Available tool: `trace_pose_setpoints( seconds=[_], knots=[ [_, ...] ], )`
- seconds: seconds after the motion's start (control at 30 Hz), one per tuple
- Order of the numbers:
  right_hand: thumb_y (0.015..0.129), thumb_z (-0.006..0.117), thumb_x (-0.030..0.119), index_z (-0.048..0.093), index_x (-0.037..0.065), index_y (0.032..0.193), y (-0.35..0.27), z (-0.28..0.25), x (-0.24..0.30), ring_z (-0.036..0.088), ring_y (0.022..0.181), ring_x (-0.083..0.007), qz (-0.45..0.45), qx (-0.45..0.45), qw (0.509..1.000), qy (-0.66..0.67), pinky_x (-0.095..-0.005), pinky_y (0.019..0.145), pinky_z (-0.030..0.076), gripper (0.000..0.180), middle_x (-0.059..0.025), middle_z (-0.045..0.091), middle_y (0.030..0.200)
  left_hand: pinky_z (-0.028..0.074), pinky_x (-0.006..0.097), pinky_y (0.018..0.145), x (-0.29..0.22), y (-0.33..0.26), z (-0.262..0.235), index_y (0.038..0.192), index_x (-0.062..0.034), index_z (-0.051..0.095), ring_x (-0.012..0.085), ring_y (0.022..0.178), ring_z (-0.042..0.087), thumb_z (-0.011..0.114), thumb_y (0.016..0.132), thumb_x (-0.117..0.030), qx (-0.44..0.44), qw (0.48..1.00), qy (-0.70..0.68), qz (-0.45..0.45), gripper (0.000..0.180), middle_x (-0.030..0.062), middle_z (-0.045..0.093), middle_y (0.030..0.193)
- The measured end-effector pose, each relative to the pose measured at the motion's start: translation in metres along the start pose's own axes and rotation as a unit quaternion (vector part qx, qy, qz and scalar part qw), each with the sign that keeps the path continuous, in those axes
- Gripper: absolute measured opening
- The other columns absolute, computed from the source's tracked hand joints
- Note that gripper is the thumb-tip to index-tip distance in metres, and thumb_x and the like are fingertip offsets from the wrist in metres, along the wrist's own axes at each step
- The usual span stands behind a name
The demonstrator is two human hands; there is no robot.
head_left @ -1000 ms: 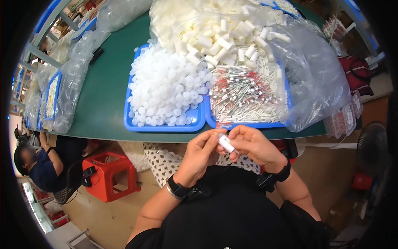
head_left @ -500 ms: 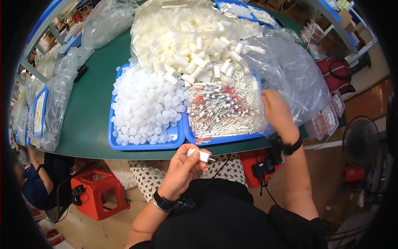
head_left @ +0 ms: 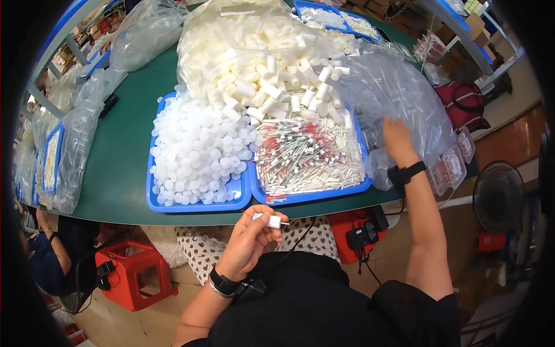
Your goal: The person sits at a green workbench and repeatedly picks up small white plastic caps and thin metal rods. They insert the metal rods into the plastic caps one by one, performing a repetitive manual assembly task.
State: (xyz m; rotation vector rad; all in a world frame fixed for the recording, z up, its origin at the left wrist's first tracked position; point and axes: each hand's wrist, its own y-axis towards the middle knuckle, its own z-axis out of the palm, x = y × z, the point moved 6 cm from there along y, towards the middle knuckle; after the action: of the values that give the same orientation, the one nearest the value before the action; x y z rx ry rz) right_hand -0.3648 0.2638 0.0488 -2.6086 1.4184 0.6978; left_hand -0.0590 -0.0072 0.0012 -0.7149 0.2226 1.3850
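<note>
Just in front of the table's near edge, my left hand (head_left: pixel 252 234) pinches a white foam-like cylinder (head_left: pixel 267 221). A thin pin sticks out of the cylinder's right end. My right hand (head_left: pixel 400 141) is over the clear plastic bag (head_left: pixel 378 87), right of the parts tray; its fingers are smeared and partly turned away, so their grip is unclear. The right blue tray (head_left: pixel 324 195) holds small white rods and thin red-and-white stems (head_left: pixel 300 144). Translucent round caps (head_left: pixel 199 150) fill the left blue tray (head_left: pixel 222 205).
A large bag of white foam cylinders (head_left: pixel 248 58) lies behind the trays on the green table (head_left: pixel 124 150). Red stools (head_left: pixel 136 274) stand below. A black fan (head_left: pixel 498 196) is at the right, beside clear boxes (head_left: pixel 448 168). Another person's arm (head_left: pixel 55 243) shows at far left.
My right hand has moved right, from the right tray's edge onto the plastic bag. The left hand keeps its hold on the cylinder, and the whole view has shifted slightly.
</note>
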Motion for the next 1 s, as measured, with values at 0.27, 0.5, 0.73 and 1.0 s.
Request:
trace_pose_setpoints(
  seconds=[0.27, 0.5, 0.73, 1.0],
  knots=[
    [0.079, 0.055, 0.000, 0.048, -0.006, 0.127, 0.006, -0.034, 0.031, 0.054, 0.110, -0.0420, -0.024, -0.041, 0.985, 0.168, -0.0465, 0.095, 0.044, 0.048, -0.0263, 0.059, 0.117, 0.054, 0.030, 0.073, 0.007, 0.007, 0.006, 0.109, -0.0030, 0.051, 0.0157, 0.075, 0.061, 0.049, 0.100, -0.015, 0.004, 1.000, 0.007, -0.008, 0.014, 0.0196, 0.064, 0.106],
    [0.086, 0.050, 0.012, 0.049, -0.011, 0.126, 0.101, 0.009, 0.008, 0.050, 0.119, -0.0456, 0.015, -0.082, 0.950, 0.301, -0.0475, 0.105, 0.039, 0.046, -0.0325, 0.053, 0.126, 0.052, 0.030, 0.074, 0.007, 0.008, 0.004, 0.110, -0.0038, 0.051, 0.0163, 0.075, 0.061, 0.048, 0.101, -0.015, -0.018, 1.000, 0.014, -0.013, 0.015, 0.0185, 0.064, 0.107],
    [0.093, 0.048, 0.050, 0.047, -0.001, 0.136, 0.179, 0.019, -0.055, 0.041, 0.132, -0.0414, 0.119, -0.138, 0.982, 0.048, -0.0457, 0.112, 0.029, 0.067, -0.0275, 0.047, 0.138, 0.052, 0.029, 0.074, 0.004, 0.011, -0.004, 0.110, -0.0038, 0.052, 0.0162, 0.075, 0.062, 0.048, 0.101, -0.016, -0.043, 0.999, 0.018, -0.009, 0.016, 0.0177, 0.064, 0.106],
    [0.084, 0.054, 0.067, 0.044, 0.004, 0.141, 0.165, 0.045, -0.085, 0.040, 0.135, -0.0364, 0.181, -0.105, 0.921, 0.329, -0.0422, 0.113, 0.028, 0.086, -0.0223, 0.045, 0.144, 0.052, 0.029, 0.076, 0.003, 0.014, -0.015, 0.108, -0.0032, 0.052, 0.0166, 0.075, 0.062, 0.051, 0.100, -0.017, -0.065, 0.998, 0.019, -0.007, 0.016, 0.0178, 0.064, 0.107]
  ],
)
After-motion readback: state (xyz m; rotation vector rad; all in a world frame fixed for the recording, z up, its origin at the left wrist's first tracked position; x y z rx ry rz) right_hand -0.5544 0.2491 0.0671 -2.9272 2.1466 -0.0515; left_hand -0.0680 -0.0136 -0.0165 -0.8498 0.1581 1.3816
